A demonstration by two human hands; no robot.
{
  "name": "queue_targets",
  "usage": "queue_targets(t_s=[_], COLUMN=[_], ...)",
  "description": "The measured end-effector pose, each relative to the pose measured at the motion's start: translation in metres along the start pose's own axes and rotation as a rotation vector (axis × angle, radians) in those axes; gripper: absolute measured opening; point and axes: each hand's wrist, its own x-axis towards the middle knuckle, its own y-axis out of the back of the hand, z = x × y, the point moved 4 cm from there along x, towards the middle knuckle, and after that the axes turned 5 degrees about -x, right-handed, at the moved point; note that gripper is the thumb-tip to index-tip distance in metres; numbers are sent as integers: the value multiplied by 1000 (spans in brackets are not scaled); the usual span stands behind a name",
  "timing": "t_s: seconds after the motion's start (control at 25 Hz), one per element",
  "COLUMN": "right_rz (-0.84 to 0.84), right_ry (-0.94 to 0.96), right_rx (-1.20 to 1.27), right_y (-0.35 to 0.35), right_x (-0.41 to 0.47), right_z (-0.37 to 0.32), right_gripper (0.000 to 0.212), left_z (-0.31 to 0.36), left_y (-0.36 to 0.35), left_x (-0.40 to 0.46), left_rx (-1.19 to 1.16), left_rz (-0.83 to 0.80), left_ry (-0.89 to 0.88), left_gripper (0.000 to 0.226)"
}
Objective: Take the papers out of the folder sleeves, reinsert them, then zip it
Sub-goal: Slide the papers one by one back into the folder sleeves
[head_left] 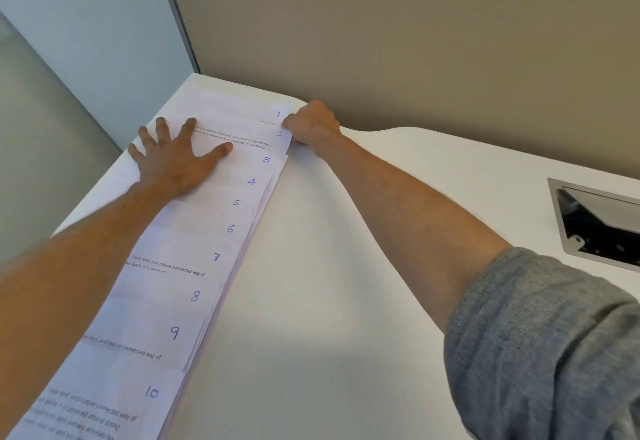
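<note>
Papers (194, 266) numbered 1 to 10 lie fanned in an overlapping row along the left side of the white worktop (346, 266). Left hand (173, 159) presses flat on the upper sheets, fingers (188, 126) spread wide. Right hand (311, 124) curls at the right edge of sheets 1 and 2, pinching them; its fingertips are hidden. Lowest sheets are cut off by the picture's edge. Printed text is mostly blurred.

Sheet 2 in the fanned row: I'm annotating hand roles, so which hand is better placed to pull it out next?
Right. The right hand already pinches the right edge by sheet 2, while the left hand lies flat, fingers spread, pressing the row of papers steady.
</note>
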Motion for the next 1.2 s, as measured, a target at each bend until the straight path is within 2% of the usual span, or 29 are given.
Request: queue_targets(t_s=[0.12,0.24,0.4,0.6,0.68,0.76,0.84,0.96,1.08,1.2], right_rz=[32,85,23,306,267,151,109,115,134,287], right_ry=[-51,-20,6,-65,-142,-190,-188,-174,-187,-188], right_rx=[231,414,378,547,603,590,576,539,551,564], right_y=[2,2,2,39,37,32,31,33,33,48], right_x=[-4,-9,-24,-43,-52,-59,-60,-60,-65,-76], right_z=[1,3,13,31,46,55,57,56,54,54], right_gripper=[10,16,17,28,24,16,7,13,22,15], left_z=[-1,-5,-6,-3,-1,2,8,21,23,23], left_y=[0,1,1,7,9,11,11,5,6,15], left_x=[1,2,2,0,-1,-2,-4,-12,-17,-19], left_rx=[-16,-17,-28,-3,5,11,49,66,-24,-108], left_rz=[-7,-13,-29,-83,-106,-109,-77,-107,-123,-104], left_ry=[-14,-19,-36,-33,-10,-13,-136,-346,-338,-304], left_gripper=[91,91,92,88,86,81,67,52,50,50])
